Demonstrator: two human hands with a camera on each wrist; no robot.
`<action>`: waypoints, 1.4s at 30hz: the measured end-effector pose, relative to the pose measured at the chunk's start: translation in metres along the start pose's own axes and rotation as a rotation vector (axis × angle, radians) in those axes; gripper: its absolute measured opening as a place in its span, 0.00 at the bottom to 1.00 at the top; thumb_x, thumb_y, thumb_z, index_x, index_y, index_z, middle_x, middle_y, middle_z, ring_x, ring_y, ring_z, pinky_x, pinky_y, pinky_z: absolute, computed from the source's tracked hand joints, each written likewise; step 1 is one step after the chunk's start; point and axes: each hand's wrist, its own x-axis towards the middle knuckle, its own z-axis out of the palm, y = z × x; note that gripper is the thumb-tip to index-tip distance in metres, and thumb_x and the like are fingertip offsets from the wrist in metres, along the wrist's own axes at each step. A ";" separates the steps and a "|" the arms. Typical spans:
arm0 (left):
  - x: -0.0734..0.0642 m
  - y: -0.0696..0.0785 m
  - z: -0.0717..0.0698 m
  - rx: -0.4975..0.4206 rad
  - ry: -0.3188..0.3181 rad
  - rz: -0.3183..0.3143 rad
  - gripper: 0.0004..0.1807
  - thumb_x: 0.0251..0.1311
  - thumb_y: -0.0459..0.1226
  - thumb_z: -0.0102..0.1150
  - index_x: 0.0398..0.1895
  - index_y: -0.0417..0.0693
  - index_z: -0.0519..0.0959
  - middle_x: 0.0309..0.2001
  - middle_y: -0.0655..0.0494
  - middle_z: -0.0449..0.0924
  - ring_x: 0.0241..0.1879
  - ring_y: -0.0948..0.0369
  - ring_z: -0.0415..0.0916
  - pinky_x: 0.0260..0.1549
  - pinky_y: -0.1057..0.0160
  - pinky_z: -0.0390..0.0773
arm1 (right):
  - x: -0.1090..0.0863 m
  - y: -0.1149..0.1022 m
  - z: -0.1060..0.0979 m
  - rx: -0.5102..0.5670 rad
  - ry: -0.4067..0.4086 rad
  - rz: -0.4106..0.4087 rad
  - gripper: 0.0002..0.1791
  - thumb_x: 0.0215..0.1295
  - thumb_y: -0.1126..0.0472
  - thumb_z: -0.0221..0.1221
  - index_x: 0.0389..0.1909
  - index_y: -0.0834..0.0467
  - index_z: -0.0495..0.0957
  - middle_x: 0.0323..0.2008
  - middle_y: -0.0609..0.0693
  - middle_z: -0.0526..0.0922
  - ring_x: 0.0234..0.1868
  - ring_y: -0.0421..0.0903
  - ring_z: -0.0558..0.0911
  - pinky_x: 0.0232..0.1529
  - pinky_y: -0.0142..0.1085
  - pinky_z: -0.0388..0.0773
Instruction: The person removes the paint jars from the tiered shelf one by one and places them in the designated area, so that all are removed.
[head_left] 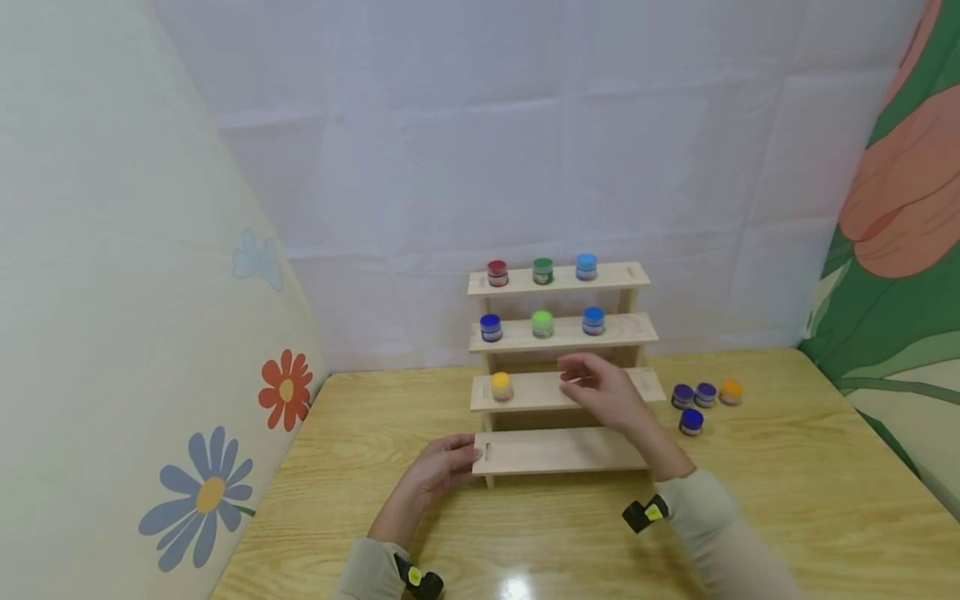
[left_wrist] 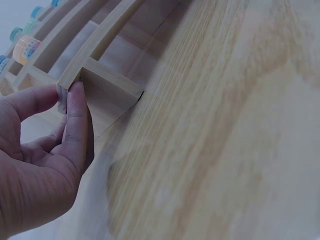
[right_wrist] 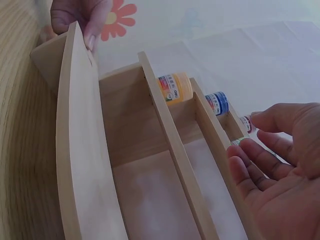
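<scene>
A stepped wooden rack [head_left: 558, 454] stands on the table, with small paint jars on its upper steps. My left hand [head_left: 442, 468] pinches the left end of its lowest board between thumb and fingers, seen closely in the left wrist view. Above the second-lowest step, my right hand [head_left: 603, 396] hovers with loosely bent fingers and nothing in them. A yellow jar [head_left: 502, 386] sits at the left of that step. One step up are a dark blue jar [head_left: 491, 327], a light green jar [head_left: 542, 324] and a blue jar [head_left: 593, 321].
On the top step stand a red jar [head_left: 497, 272], a green jar [head_left: 543, 271] and a light blue jar [head_left: 587, 267]. Right of the rack, an orange jar [head_left: 731, 392] and several dark blue jars [head_left: 692, 422] rest on the table [head_left: 787, 475]. A white cloth [head_left: 435, 183] hangs behind.
</scene>
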 end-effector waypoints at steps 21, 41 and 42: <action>-0.002 -0.001 0.001 0.005 0.016 -0.007 0.31 0.69 0.33 0.59 0.70 0.26 0.63 0.57 0.40 0.79 0.44 0.59 0.83 0.42 0.62 0.84 | 0.022 0.002 0.042 -0.005 -0.076 0.032 0.19 0.67 0.67 0.64 0.58 0.64 0.78 0.53 0.61 0.83 0.52 0.55 0.83 0.57 0.46 0.80; -0.002 0.001 0.002 0.006 0.017 -0.010 0.32 0.69 0.33 0.60 0.71 0.26 0.63 0.58 0.39 0.79 0.44 0.58 0.83 0.43 0.62 0.84 | 0.038 -0.006 0.066 0.002 -0.116 0.124 0.22 0.65 0.64 0.67 0.60 0.60 0.77 0.52 0.53 0.84 0.53 0.49 0.83 0.56 0.41 0.80; -0.003 0.001 0.002 0.006 0.016 -0.008 0.32 0.69 0.33 0.60 0.71 0.26 0.63 0.57 0.40 0.79 0.44 0.58 0.83 0.43 0.62 0.84 | 0.038 -0.005 0.066 -0.001 -0.120 0.128 0.23 0.65 0.64 0.68 0.60 0.59 0.77 0.52 0.52 0.84 0.53 0.49 0.82 0.57 0.41 0.80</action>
